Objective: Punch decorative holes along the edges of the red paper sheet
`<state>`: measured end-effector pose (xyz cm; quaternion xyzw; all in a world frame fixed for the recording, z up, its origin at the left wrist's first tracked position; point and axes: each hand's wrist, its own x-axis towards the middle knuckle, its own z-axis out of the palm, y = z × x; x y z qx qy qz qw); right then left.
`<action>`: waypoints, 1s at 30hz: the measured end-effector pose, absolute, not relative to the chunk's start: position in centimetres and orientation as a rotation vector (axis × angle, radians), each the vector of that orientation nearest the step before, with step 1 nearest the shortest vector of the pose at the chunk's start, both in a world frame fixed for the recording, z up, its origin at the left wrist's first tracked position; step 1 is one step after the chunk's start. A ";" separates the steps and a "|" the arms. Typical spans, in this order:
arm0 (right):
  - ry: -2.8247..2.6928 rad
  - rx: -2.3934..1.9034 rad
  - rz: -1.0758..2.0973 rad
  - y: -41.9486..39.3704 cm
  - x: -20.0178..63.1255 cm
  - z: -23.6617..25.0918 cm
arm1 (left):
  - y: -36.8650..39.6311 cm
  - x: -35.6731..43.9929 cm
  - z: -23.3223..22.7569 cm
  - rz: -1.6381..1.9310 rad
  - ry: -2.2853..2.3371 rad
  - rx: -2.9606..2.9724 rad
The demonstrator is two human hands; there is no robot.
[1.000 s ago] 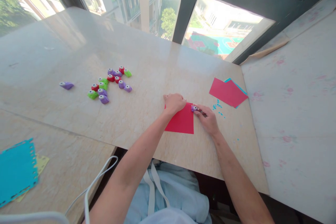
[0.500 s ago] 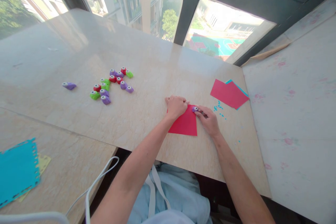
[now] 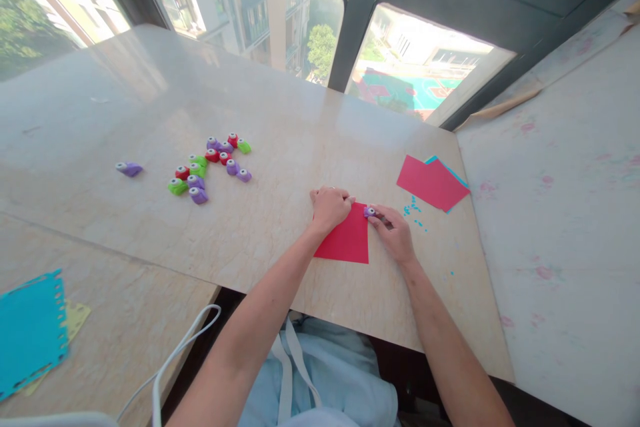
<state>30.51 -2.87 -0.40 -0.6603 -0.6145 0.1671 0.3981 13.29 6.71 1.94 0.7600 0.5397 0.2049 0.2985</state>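
Head view, seated person at a marble table (image 3: 280,113). The right hand (image 3: 395,233) has its fingers closed about a small purple punch (image 3: 369,212), which sits on the far right corner of a red paper square (image 3: 345,242) — the punch lies at the fingertips, just left of and beyond the knuckles, its short body pointing leftward over the sheet's edge. The left hand (image 3: 329,205), curled into a loose fist with nothing visibly gripped, presses down on the sheet's far left corner; the two hands are near one another, the punch between them and the right hand the nearer. Rightward lie tiny blue paper bits (image 3: 415,208) and a stack of red and blue sheets (image 3: 433,181). Well apart to the left — a cluster of coloured punches (image 3: 210,163), a lone purple punch (image 3: 129,169), and a punched blue sheet (image 3: 30,330) at the near left.
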 end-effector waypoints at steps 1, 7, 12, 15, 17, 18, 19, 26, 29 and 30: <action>-1.550 -1.674 0.412 -2.9 30.5 -0.4 | 6.7 13.3 1.9 0.545 1.433 2.019; -1.542 -1.685 0.358 -2.8 30.6 -0.5 | 6.7 13.3 1.9 0.550 1.421 2.013; -1.549 -1.693 0.358 -2.8 30.7 -0.7 | 6.7 13.3 2.1 0.519 1.417 1.997; -1.556 -1.701 0.357 -2.8 30.7 -0.7 | 6.7 13.3 2.2 0.503 1.429 1.997; -1.562 -1.699 0.353 -2.8 30.7 -0.7 | 6.7 13.4 2.2 0.503 1.441 2.003; -1.563 -1.696 0.353 -2.8 30.7 -0.6 | 6.7 13.4 2.2 0.505 1.447 2.006; -1.565 -1.692 0.357 -2.8 30.7 -0.6 | 6.6 13.4 2.2 0.508 1.452 2.008; -1.560 -1.689 0.379 -2.9 30.6 -0.6 | 6.6 13.5 2.2 0.531 1.455 2.023; -1.563 -1.683 0.389 -2.9 30.6 -0.5 | 6.7 13.5 2.1 0.520 1.460 2.024; -1.566 -1.681 0.389 -2.9 30.6 -0.5 | 6.7 13.5 2.1 0.519 1.459 2.023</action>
